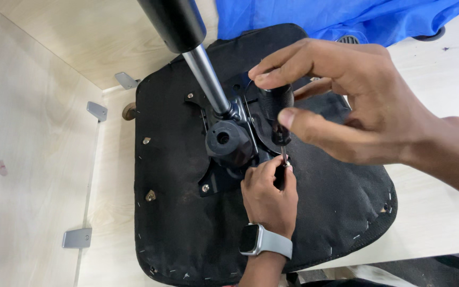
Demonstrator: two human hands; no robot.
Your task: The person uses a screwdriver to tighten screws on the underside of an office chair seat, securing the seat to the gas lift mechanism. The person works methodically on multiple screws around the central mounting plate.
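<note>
A black chair seat (176,212) lies upside down on a light wooden surface. Its black metal mechanism plate (216,180) faces up, with a chrome and black gas cylinder (208,79) rising toward me. My right hand (357,101) grips the black handle of a screwdriver (276,103), held upright over the plate. My left hand (269,199), with a grey smartwatch (258,240) on the wrist, pinches the screwdriver's thin shaft near its tip, right at the plate's edge. The tip itself is hidden by my fingers.
A round black knob (228,141) sits on the mechanism beside the cylinder. Blue cloth (346,16) lies at the back. Wooden panels wall in the left side, joined by metal corner brackets (77,238). Staples and bolts dot the seat's underside.
</note>
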